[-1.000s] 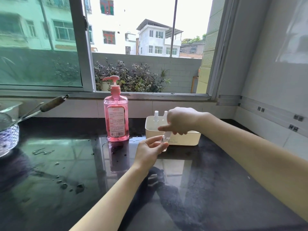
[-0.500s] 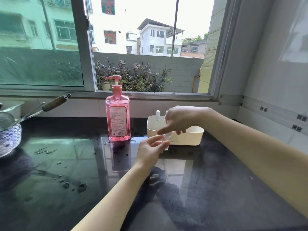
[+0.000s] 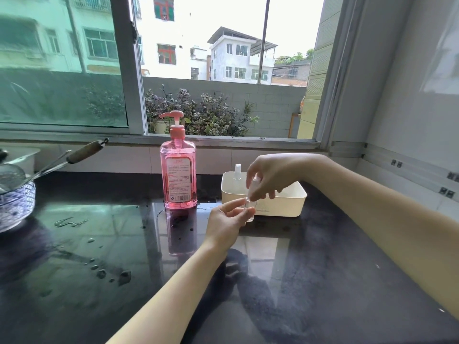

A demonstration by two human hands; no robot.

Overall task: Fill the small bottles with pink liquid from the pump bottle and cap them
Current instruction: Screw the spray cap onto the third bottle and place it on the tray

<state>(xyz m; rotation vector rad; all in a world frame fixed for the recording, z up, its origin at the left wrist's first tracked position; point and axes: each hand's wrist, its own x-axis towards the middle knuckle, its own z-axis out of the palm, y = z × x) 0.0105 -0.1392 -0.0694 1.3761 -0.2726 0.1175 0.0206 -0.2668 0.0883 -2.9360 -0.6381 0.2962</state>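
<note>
A pink pump bottle point(image 3: 178, 175) stands upright on the dark counter, left of a cream box point(image 3: 278, 207). One small clear bottle with a white top point(image 3: 237, 172) stands in the box's back left corner. My left hand point(image 3: 228, 223) holds the lower body of another small clear bottle point(image 3: 249, 214) in front of the box. My right hand point(image 3: 269, 173) pinches that bottle's clear cap point(image 3: 253, 186) from above. Whether the cap is seated or lifted off, I cannot tell.
The black glossy counter point(image 3: 323, 269) carries water drops point(image 3: 109, 271) at the left front. A patterned bowl point(image 3: 15, 207) with a strainer and a wooden-handled utensil point(image 3: 82, 152) sits at the far left. An open window and tiled wall stand behind.
Both hands with the small bottle have shifted slightly. My right hand's fingers have risen along the cap, showing more of it. The pump bottle and box have not moved.
</note>
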